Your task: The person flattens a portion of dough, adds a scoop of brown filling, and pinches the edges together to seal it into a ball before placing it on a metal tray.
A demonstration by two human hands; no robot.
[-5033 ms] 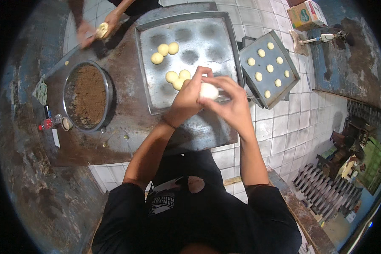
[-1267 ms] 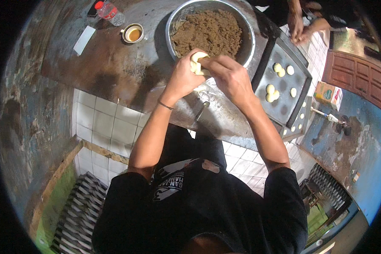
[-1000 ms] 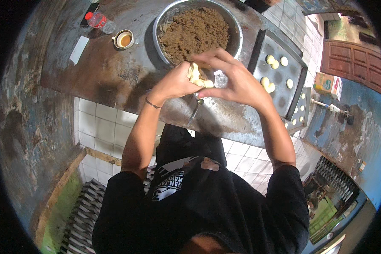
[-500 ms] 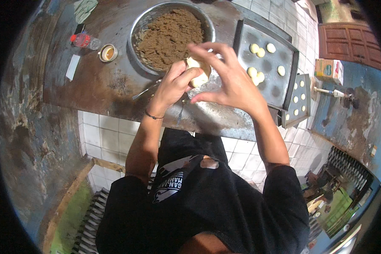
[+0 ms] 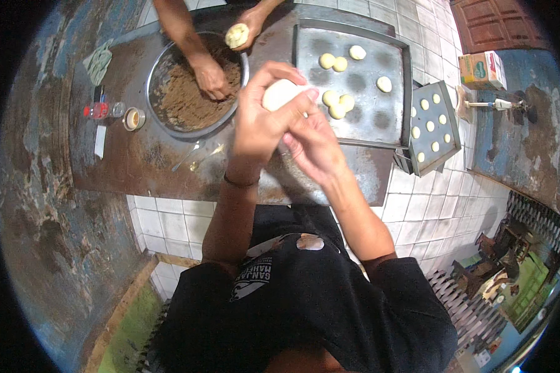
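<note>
A smooth pale dough ball sits in my left hand, with fingers wrapped round it. My right hand is curled against its right side, fingertips partly hidden behind the left thumb. Beyond my hands is a metal tray holding several yellow dough rounds. Left of them stands a steel bowl of brown crumbly filling. A co-worker's hand is down in it; their other hand holds yellow dough above the rim. Spoons lie on the worn metal table.
Another tray with small dough rounds is at the right. A carton box and a pale long-handled object are on the side counter. A bottle, cup and cloth lie left.
The view has swung, so the bowl sits farther left. The co-worker's hands have entered at the bowl. My right hand has closed in on the dough, which now looks rounder.
</note>
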